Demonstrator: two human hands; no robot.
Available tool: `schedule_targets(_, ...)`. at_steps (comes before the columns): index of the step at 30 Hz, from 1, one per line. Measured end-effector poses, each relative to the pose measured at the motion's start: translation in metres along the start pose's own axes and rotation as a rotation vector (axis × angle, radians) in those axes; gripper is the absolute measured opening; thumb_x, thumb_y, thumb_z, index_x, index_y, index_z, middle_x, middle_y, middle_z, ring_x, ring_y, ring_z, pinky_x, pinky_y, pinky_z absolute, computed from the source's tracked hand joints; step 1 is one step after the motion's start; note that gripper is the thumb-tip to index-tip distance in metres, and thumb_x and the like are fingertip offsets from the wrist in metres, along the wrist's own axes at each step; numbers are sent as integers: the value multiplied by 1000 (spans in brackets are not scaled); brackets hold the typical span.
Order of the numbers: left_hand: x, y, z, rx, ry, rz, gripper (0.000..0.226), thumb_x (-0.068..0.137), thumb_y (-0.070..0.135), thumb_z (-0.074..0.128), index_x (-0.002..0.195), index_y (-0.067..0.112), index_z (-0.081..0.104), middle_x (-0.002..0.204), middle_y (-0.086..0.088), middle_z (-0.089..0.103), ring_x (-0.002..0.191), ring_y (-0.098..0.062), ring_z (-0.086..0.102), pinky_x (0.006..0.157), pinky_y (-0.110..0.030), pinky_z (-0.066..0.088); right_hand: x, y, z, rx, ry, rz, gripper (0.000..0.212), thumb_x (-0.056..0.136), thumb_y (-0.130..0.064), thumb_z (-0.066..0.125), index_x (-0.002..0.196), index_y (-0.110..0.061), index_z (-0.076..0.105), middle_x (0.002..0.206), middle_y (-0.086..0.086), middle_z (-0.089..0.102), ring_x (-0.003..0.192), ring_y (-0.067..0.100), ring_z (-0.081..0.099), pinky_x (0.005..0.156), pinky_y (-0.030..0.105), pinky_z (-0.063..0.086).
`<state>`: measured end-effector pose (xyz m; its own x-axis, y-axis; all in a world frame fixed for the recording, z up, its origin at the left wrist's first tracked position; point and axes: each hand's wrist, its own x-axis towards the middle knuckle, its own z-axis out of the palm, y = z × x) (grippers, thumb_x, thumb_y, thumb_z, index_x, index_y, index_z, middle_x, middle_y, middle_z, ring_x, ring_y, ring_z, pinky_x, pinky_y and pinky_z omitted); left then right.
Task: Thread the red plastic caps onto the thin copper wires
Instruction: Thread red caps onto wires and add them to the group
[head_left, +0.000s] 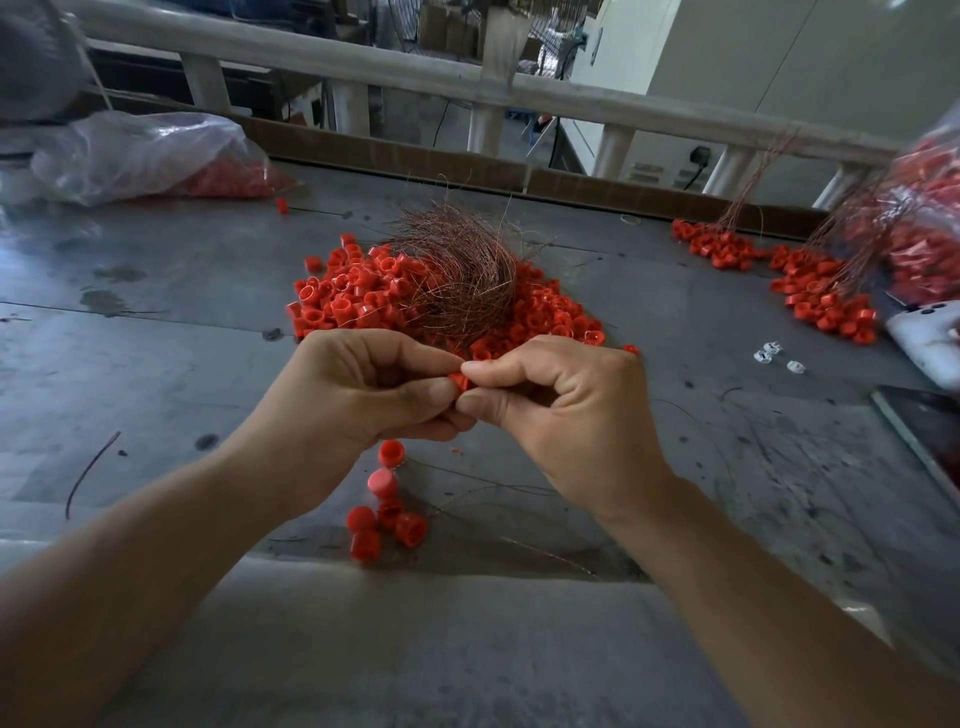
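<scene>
A small red cap (460, 382) is pinched between the fingertips of my left hand (363, 387) and my right hand (566, 410), which meet above the grey table (156, 312). Below the hands several red caps (387, 506) hang and lie strung along a thin copper wire (519, 491). Behind the hands lies a heap of loose red caps (358, 296), and a tangled bundle of thin copper wires (462, 265) rests on top of it. The wire inside the pinched cap is hidden by my fingers.
Finished wired caps (826, 301) lie at the right, beside a plastic bag of red caps (930, 223). Another bag of caps (156, 156) sits at the back left. A phone (930, 436) lies at the right edge. A pale railing (467, 83) runs behind the table.
</scene>
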<state>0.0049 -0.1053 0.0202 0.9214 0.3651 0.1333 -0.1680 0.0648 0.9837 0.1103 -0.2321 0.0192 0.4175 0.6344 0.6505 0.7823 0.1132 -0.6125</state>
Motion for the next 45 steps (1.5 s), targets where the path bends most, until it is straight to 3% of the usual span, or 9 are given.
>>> schedule_targets(4,1,0,-1,-9,-17,-18,24,50,22,69,73,18,76,69,-10,71,63,-17,70,55,-18,53,2,2,-2,11,-16,-11,22,64,-11,74,84,-1,72,77,3,69,74,10,65,67,20,54)
schedule_targets(12,2,0,-1,-14,-35,-68,21,54,14,66,73,16,76,68,-12,71,61,-17,69,54,-17,53,4,3,-6,5,-82,-34,23,64,-11,76,85,-3,71,77,-2,66,74,10,64,67,18,52)
schedule_targets(17,1,1,-1,-15,-103,-105,27,53,14,67,79,12,73,72,-15,71,65,-21,70,55,-20,54,4,4,-11,92,-250,111,46,68,-11,75,109,-23,60,74,-6,63,73,14,61,68,23,53)
schedule_targets(22,0,0,-3,36,-155,-141,42,57,12,67,99,13,63,76,-18,70,67,-24,70,57,-22,54,7,4,-14,55,-428,121,34,68,-11,75,101,-12,69,84,1,63,79,7,58,71,17,49)
schedule_targets(27,1,1,-2,-1,-128,-98,23,53,20,69,75,16,74,70,-11,71,65,-19,70,55,-19,54,5,2,-12,198,-235,144,24,60,-14,77,76,-24,63,71,-11,63,68,5,63,66,18,53)
schedule_targets(32,2,-1,-2,-8,-57,-43,20,54,16,66,71,17,75,68,-10,71,63,-16,70,55,-17,53,4,4,-6,40,-102,-4,22,63,-10,74,84,-2,71,77,-4,64,73,11,65,66,22,54)
schedule_targets(39,2,-4,-2,20,-36,-5,22,54,17,67,74,19,76,69,-10,72,64,-17,70,57,-17,53,2,4,-3,-59,-74,-89,22,65,-8,73,84,2,71,76,9,70,73,10,64,66,19,53)
schedule_targets(45,1,-1,-2,18,-100,-31,20,55,17,65,72,19,76,69,-8,72,63,-15,70,55,-16,53,3,2,-5,-11,-105,-45,23,62,-13,75,80,0,71,74,3,68,72,12,64,64,23,54)
